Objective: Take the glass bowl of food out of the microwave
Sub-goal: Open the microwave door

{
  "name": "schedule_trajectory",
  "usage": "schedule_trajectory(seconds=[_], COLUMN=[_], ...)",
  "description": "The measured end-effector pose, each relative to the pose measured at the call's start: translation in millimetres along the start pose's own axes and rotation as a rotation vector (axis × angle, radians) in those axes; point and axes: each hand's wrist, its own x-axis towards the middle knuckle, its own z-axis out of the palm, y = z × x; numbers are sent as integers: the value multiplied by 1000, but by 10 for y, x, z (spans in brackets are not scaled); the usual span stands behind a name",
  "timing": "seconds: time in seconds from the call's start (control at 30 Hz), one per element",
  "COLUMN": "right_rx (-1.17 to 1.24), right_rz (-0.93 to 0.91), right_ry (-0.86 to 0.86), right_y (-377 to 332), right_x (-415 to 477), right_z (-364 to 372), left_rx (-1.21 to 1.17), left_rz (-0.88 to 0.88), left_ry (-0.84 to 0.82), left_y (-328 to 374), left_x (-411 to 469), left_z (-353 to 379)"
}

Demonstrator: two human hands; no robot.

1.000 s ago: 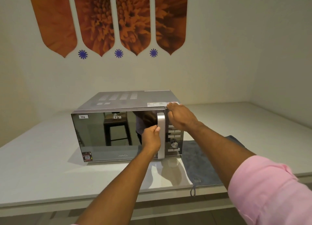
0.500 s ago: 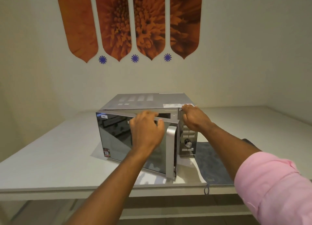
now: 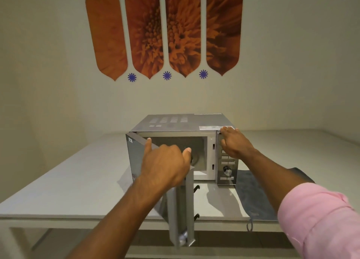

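Observation:
A silver microwave (image 3: 181, 122) stands on a white table (image 3: 83, 182). Its door (image 3: 181, 210) is swung wide toward me, hinged on the left. My left hand (image 3: 165, 165) grips the door's top edge, thumb on the inner side. My right hand (image 3: 233, 144) rests flat on the microwave's top right corner, above the control panel (image 3: 227, 171). The grey cavity (image 3: 196, 147) shows behind my left hand. The glass bowl is not visible; my left hand and the door cover most of the cavity floor.
A grey cloth (image 3: 251, 196) lies on the table to the right of the microwave and reaches the front edge. A cream wall with orange flower panels (image 3: 165, 31) stands behind. The table continues left and right.
The door has swung from shut to wide open, pulled by my left hand, which moved from the handle to the door's top edge. My right hand stayed on the microwave's top corner.

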Motion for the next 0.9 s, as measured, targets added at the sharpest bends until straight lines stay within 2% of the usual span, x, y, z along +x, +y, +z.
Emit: schedule_trajectory(seconds=[0.37, 0.73, 0.9], right_rx=[9, -34, -56], right_rz=[18, 35, 37], right_ry=[11, 106, 163], right_y=[-52, -65, -52], right_x=[-33, -7, -10], right_z=[9, 145, 224], left_rx=[195, 253, 331], left_rz=[-129, -311, -347], left_ry=[-122, -99, -132], left_y=[-563, -1014, -1008], left_x=[-298, -332, -352], left_z=[-371, -516, -473])
